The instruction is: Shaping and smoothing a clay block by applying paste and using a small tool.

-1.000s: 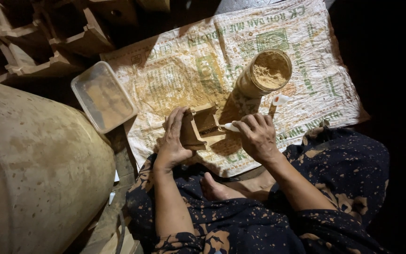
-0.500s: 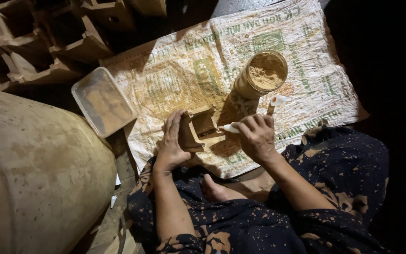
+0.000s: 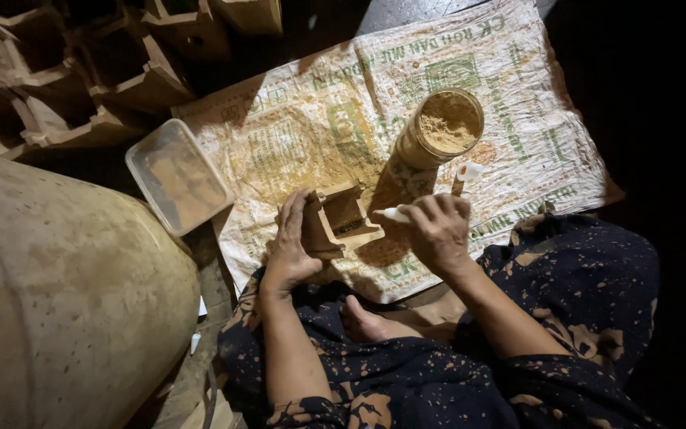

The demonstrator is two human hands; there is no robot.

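- A small clay box [image 3: 337, 221] with open top sits on a printed woven sack [image 3: 518, 135] spread on the floor, right in front of the person's lap.
- The left hand [image 3: 291, 238] is wrapped around the left side of the clay box and holds it steady, fingers pressed flat on its wall.
- The right hand [image 3: 438, 230] is closed around a thin white-handled tool [image 3: 397, 214]. The tip of the tool points at the right edge of the box, very near it or touching; I cannot tell which.
- The box already has its shape: walls, a hollow middle and a flat lip. The person looks busy with its edge, so I think the shaping is mostly done and the tidying is what is left.
- Just behind the box stands a round jar [image 3: 438, 127] full of tan powder, with no lid on.
- A small white thing [image 3: 468, 171] lies on the sack beside the jar.
- To the left, a clear plastic tray [image 3: 178, 176] sits half on the sack's edge.
- Further back, many more clay boxes [image 3: 81, 87] of the same kind are stacked in the dark.
- A big dusty round pot [image 3: 57, 302] fills the left side.
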